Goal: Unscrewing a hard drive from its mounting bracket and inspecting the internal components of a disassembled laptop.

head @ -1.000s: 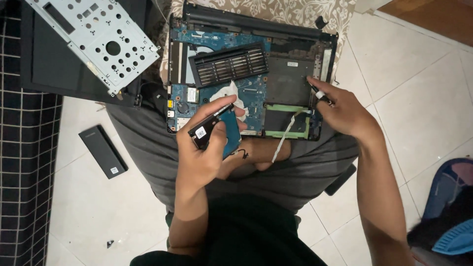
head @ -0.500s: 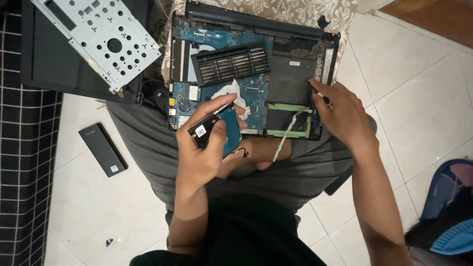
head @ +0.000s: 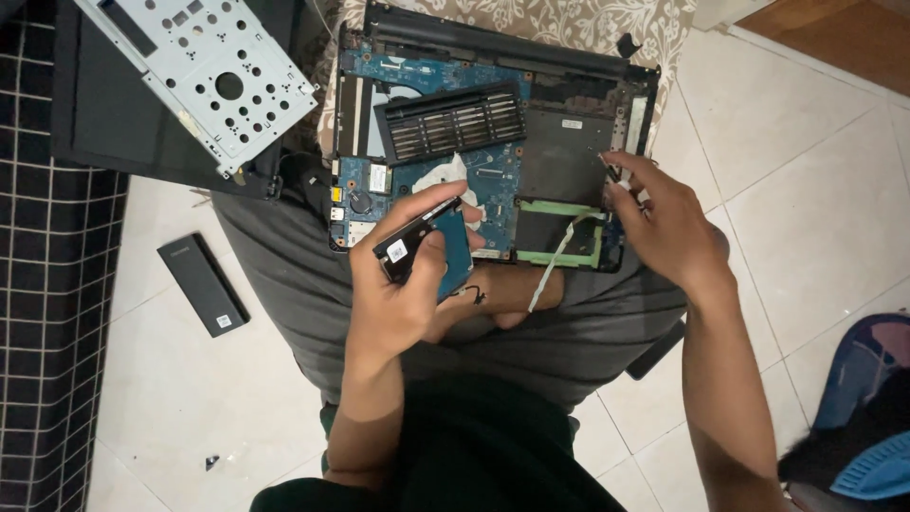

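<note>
In the head view, an opened laptop base [head: 569,152] lies across the person's lap in the upper middle of the frame, its blue circuit board [head: 493,180] and a black ribbed vent panel [head: 453,121] exposed. The left hand [head: 403,284], near the centre of the frame, is closed around a flat drive [head: 427,248] with a black edge and a blue face, thumb on one side and fingers curled over the top edge, so the drive is pinched firmly and held tilted just above the lower left part of the laptop base. The right hand [head: 664,228], right of centre, rests on the right edge of the laptop base with its fingers bent and their tips pressed near a small dark part at the rim; whether they pinch anything there cannot be told. Just left of that hand sits an empty bay with a green frame [head: 559,232], crossed by a pale ribbon cable [head: 552,265]. At the upper left of the frame a grey perforated metal plate [head: 204,76] lies on a dark panel. A slim black rectangular block [head: 202,284] lies on the white tiled floor [head: 806,190] at the left.
</note>
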